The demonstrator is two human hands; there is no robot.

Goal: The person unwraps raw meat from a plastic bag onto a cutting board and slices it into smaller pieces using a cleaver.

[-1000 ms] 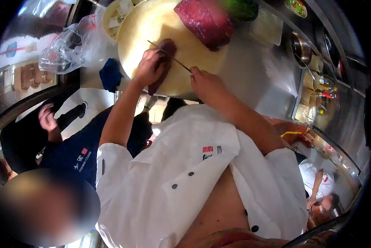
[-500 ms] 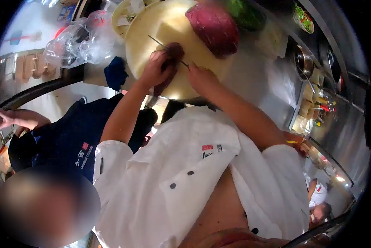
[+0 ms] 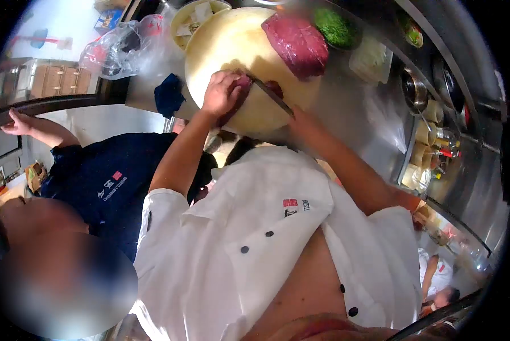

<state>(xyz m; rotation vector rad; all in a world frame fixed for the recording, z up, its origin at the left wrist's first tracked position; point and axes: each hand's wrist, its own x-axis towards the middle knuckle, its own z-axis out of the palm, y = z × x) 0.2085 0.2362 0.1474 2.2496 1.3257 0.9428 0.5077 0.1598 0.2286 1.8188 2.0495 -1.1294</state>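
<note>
Left hand (image 3: 221, 95) clamps meat strip (image 3: 243, 91) on round board (image 3: 215, 48), fingers bent; right hand (image 3: 304, 122) is closed round knife (image 3: 273, 96); its edge sits near left fingers; slick meat could roll under pressure, causing a cut

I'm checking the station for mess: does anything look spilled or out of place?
No spill stands out. Two spots look untidy: the blue cloth is bunched up beside the board, and the plastic bag is crumpled. The large meat also sits right at the board's edge, perhaps slightly over it.
</note>
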